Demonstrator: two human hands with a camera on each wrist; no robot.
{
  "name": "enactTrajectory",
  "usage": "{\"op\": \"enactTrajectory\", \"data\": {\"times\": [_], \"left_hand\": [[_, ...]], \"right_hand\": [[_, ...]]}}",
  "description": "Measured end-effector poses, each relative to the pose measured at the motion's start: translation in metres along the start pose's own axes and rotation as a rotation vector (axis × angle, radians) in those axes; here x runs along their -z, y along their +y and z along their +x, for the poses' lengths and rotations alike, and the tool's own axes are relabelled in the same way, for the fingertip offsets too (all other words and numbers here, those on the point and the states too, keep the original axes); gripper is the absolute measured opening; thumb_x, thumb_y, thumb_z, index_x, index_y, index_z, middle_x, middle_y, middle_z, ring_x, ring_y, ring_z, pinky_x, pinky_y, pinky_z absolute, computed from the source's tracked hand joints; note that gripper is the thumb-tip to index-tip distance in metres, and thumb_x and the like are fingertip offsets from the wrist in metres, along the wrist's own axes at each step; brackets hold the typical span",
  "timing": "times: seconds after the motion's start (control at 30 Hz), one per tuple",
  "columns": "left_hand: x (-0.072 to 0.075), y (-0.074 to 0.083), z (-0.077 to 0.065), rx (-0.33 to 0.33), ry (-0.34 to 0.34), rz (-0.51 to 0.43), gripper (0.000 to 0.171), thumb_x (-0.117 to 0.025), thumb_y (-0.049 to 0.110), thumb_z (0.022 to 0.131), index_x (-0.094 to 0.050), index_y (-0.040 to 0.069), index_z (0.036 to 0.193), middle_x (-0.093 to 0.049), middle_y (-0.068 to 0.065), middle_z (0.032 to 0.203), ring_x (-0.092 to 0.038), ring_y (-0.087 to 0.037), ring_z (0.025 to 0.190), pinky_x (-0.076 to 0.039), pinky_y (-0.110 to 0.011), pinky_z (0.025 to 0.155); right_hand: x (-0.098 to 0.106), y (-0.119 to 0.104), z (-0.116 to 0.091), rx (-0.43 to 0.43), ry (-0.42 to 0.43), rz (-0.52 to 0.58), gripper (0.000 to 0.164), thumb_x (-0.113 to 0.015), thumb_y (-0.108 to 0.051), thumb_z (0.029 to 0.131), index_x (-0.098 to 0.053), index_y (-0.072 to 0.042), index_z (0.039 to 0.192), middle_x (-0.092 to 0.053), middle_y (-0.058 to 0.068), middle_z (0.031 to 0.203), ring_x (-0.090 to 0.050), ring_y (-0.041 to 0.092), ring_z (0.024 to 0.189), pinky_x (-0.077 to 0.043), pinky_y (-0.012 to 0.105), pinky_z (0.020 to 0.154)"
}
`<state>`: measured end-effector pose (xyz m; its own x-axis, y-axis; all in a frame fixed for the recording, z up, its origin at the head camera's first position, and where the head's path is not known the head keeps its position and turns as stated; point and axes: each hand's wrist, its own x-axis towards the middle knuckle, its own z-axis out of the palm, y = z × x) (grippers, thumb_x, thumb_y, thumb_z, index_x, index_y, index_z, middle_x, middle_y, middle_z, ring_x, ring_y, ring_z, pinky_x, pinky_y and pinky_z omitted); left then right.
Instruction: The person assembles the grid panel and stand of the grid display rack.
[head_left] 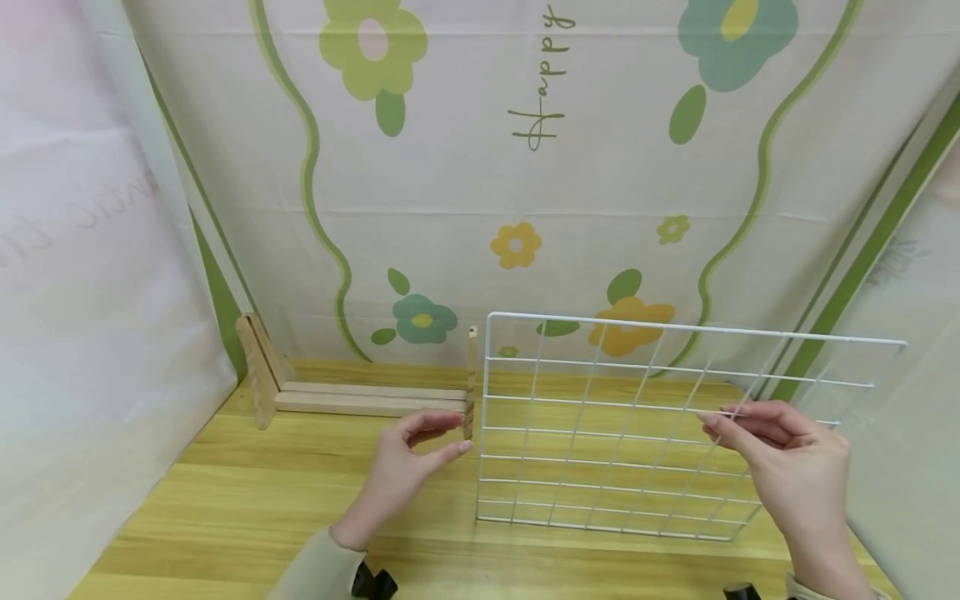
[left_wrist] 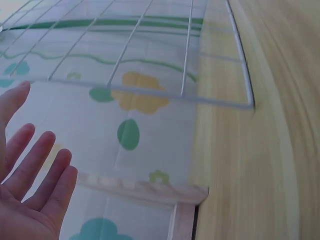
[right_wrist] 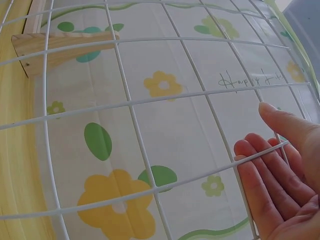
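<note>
A white wire grid panel (head_left: 615,435) stands upright on or just above the table, right of a wooden stand (head_left: 367,405). My right hand (head_left: 787,462) pinches the panel's wires toward its right side; in the right wrist view thumb and fingers (right_wrist: 270,175) lie on either side of a wire. The stand has a low double rail between two upright end pieces, the right one (head_left: 472,367) close to the panel's left edge. Beside that end piece is my left hand (head_left: 408,458), thumb and fingers apart. In the left wrist view it holds nothing.
The wood-grain table (head_left: 300,500) reaches to a white cloth backdrop (head_left: 450,167) printed with flowers and the word "Happy". More cloth hangs at the left (head_left: 97,250) and right (head_left: 907,400) sides.
</note>
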<state>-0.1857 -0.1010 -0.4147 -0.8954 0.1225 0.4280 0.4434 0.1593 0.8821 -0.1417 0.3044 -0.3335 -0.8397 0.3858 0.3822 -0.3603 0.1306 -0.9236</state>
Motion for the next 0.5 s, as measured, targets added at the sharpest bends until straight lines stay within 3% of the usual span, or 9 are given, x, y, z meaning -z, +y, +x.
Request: {"op": "enactTrajectory", "data": {"times": [0.2,0.3,0.5], "left_hand": [[0.03,-0.008,0.008,-0.013,0.091,0.061,0.039,-0.088,0.019,0.082,-0.073,0.011,0.118,-0.072,0.0,0.118,-0.066,-0.019,0.111,-0.052,-0.039,0.098],[0.047,-0.013,0.012,-0.024,0.138,0.099,0.04,-0.087,0.017,0.084,-0.072,0.009,0.12,-0.071,-0.006,0.121,-0.066,-0.02,0.111,-0.052,-0.037,0.097],[0.082,-0.017,0.016,-0.001,0.247,0.151,0.042,-0.085,0.017,0.086,-0.07,0.007,0.124,-0.071,-0.006,0.123,-0.066,-0.021,0.112,-0.051,-0.024,0.094]], "right_hand": [[-0.001,0.0,0.0,-0.004,0.003,0.003,0.024,-0.086,0.014,0.074,-0.068,0.014,0.091,-0.075,0.011,0.081,-0.073,0.019,0.064,-0.058,0.023,0.059],[-0.002,0.001,0.0,-0.002,-0.002,0.011,0.024,-0.085,0.014,0.074,-0.068,0.015,0.09,-0.075,0.012,0.081,-0.073,0.02,0.064,-0.058,0.024,0.059],[-0.002,0.0,0.001,-0.004,0.0,0.017,0.024,-0.085,0.014,0.074,-0.068,0.015,0.091,-0.075,0.012,0.081,-0.074,0.021,0.065,-0.059,0.025,0.06]]}}
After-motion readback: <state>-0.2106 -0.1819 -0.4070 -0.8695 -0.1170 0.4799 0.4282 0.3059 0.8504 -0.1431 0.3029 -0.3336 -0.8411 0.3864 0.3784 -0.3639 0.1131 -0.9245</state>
